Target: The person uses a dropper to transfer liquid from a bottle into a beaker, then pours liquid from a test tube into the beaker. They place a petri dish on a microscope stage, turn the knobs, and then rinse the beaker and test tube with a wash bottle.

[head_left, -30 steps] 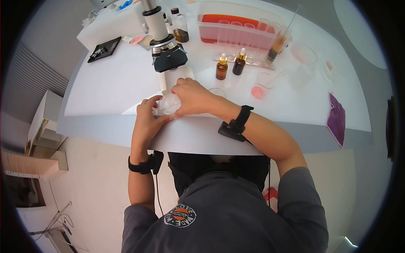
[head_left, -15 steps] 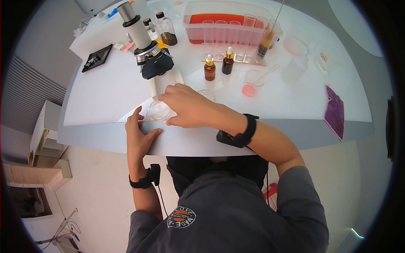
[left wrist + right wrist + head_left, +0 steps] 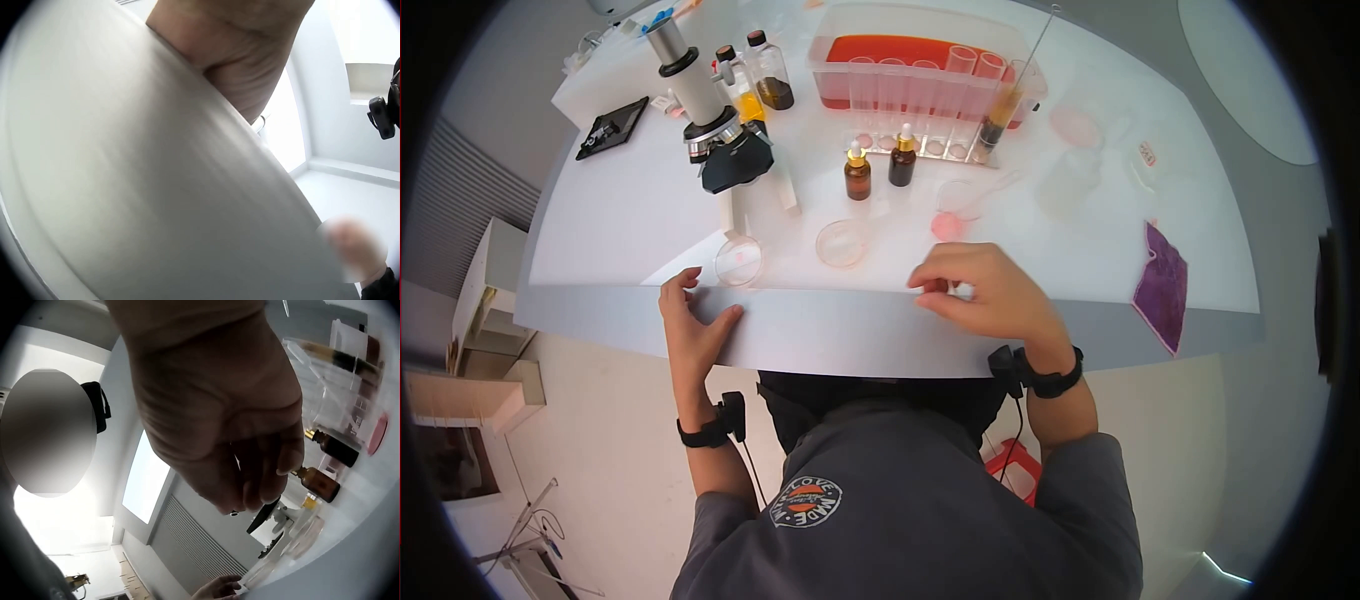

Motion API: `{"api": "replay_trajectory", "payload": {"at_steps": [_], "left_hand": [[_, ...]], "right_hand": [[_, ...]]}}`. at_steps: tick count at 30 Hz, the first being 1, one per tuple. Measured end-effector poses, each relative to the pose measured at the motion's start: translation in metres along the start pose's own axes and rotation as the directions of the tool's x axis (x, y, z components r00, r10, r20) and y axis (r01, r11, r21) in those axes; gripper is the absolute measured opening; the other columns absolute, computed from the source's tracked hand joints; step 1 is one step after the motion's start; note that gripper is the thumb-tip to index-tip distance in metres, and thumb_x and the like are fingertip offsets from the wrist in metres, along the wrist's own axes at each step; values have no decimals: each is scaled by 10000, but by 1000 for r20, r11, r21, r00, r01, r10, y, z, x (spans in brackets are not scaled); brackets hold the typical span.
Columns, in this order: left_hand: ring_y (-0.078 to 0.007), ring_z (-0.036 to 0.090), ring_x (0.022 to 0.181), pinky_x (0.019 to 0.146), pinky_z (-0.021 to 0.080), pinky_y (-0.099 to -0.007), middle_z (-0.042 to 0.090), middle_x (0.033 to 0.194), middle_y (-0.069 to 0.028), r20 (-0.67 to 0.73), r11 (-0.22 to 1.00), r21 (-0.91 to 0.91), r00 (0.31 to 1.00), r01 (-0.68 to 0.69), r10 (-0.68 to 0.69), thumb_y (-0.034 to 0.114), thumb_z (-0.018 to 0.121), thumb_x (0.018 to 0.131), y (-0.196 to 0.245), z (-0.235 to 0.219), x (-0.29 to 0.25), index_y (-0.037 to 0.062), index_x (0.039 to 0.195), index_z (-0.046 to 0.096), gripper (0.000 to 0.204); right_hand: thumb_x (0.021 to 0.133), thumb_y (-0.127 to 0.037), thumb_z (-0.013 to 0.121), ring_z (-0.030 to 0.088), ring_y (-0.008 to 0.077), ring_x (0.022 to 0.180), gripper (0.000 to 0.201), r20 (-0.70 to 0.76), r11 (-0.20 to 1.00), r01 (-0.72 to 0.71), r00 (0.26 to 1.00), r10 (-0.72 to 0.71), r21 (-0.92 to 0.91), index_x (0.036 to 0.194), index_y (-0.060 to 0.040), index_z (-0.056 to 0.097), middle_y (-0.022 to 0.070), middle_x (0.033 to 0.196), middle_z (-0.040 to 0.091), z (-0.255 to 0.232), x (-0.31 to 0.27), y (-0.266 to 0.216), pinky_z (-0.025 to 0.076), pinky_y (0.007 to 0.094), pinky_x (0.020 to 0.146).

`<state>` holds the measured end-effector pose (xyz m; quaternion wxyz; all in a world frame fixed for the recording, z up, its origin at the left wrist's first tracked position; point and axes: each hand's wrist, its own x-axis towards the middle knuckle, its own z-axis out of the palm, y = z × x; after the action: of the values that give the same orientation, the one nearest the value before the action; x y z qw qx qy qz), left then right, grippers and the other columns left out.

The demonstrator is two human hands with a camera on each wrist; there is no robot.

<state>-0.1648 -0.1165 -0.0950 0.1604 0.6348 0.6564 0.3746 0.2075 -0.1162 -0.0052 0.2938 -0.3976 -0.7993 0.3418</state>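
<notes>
In the head view, saw a clear round dish (image 3: 739, 264) on the flat white top of the desk (image 3: 610, 235), just beyond the left hand (image 3: 690, 338) and a little to its right, well apart from the right hand (image 3: 997, 292). Judged the left hand nearer. Found no long axis to go by, only a circular rim with a pinkish patch inside. Made out the left fingers lightly bent and holding nothing, with the thumb spread wide at the grey front edge (image 3: 820, 335); read the right fingers as loosely curled toward the thumb, around nothing visible. Noted a second dish (image 3: 841, 244) between the hands, the foot of the microscope (image 3: 698, 92) right behind the first, and two dropper bottles (image 3: 858, 182) farther back

In the left wrist view, got mostly pale desk cutting off the palm; could not tell how the fingers lay, nor find the dish

In the right wrist view, saw fingers curled inward, with nothing visibly pinched, and low in view the left hand close to a clear, blurry rim
</notes>
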Motion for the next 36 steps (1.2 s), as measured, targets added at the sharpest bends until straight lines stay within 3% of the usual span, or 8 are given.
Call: {"api": "replay_trajectory", "payload": {"at_steps": [2, 5, 8, 13, 17, 22, 29, 36], "left_hand": [[-226, 486, 1038, 914, 430, -357, 553, 1189, -74, 10, 998, -42, 999, 49, -48, 79, 858, 641, 8, -3, -3, 47, 1260, 541, 696], [-209, 496, 984, 887, 428, -339, 566, 1176, -51, 75, 993, -101, 995, -61, 69, 76, 841, 659, 50, -7, -8, 50, 1244, 554, 653], [-220, 530, 969, 878, 442, -339, 583, 1175, -65, 310, 959, -248, 927, -136, 212, 118, 850, 678, 114, 10, 4, 50, 1255, 559, 650], [-276, 570, 1052, 857, 492, -369, 574, 1154, -138, 509, 916, -331, 775, -226, 375, 189, 866, 699, 175, 81, 46, 40, 1314, 529, 716], [-296, 579, 1071, 852, 513, -374, 566, 1165, -151, 566, 938, -273, 753, -215, 337, 176, 868, 693, 193, 122, 66, 41, 1337, 513, 747], [-310, 572, 1097, 851, 520, -379, 583, 1215, -143, 618, 929, -328, 705, -169, 347, 171, 860, 698, 193, 145, 77, 33, 1281, 556, 672], [-311, 563, 1078, 876, 506, -384, 621, 1208, -127, 585, 921, -339, 723, -192, 367, 155, 851, 699, 187, 158, 80, 34, 1217, 591, 592], [-293, 549, 1014, 872, 494, -375, 635, 1138, -100, 518, 890, -392, 744, -230, 421, 163, 855, 673, 192, 154, 78, 50, 1188, 596, 588]], "right_hand": [[838, -44, 703, 579, 166, 650, 87, -104, 1000, 17, 994, -15, 17, 896, 12, 672, 79, 765, 644, -23, -14, 3, 464, 298, 610], [847, -35, 718, 514, 98, 624, 89, -337, 986, -28, 938, 83, 163, 896, 14, 662, 36, 738, 630, -58, -33, 16, 436, 259, 595], [844, -65, 747, 485, 69, 637, 152, -576, 968, -229, 780, 245, 101, 954, 6, 671, 3, 707, 585, -79, -24, 24, 425, 238, 601], [825, -135, 800, 487, 37, 651, 465, -375, 952, -290, 875, 306, 101, 1223, -9, 596, -35, 733, 540, -82, 1, 51, 420, 212, 594], [845, -21, 744, 510, 39, 702, 259, -321, 896, -247, 871, 372, 370, 1089, 23, 666, -12, 788, 572, -71, 11, 60, 432, 194, 638], [840, -34, 745, 523, 89, 646, 111, -457, 968, -123, 863, 213, 219, 924, 18, 695, 32, 767, 626, -65, 8, 67, 430, 234, 590], [810, 1, 743, 562, 155, 627, 79, -550, 997, 28, 833, -60, -66, 874, 0, 697, 80, 751, 657, -67, 1, 57, 433, 260, 555], [776, 40, 749, 578, 168, 713, 174, -607, 968, 138, 794, 20, 212, 941, 53, 692, 90, 781, 641, -78, -12, 54, 423, 262, 636]]}}
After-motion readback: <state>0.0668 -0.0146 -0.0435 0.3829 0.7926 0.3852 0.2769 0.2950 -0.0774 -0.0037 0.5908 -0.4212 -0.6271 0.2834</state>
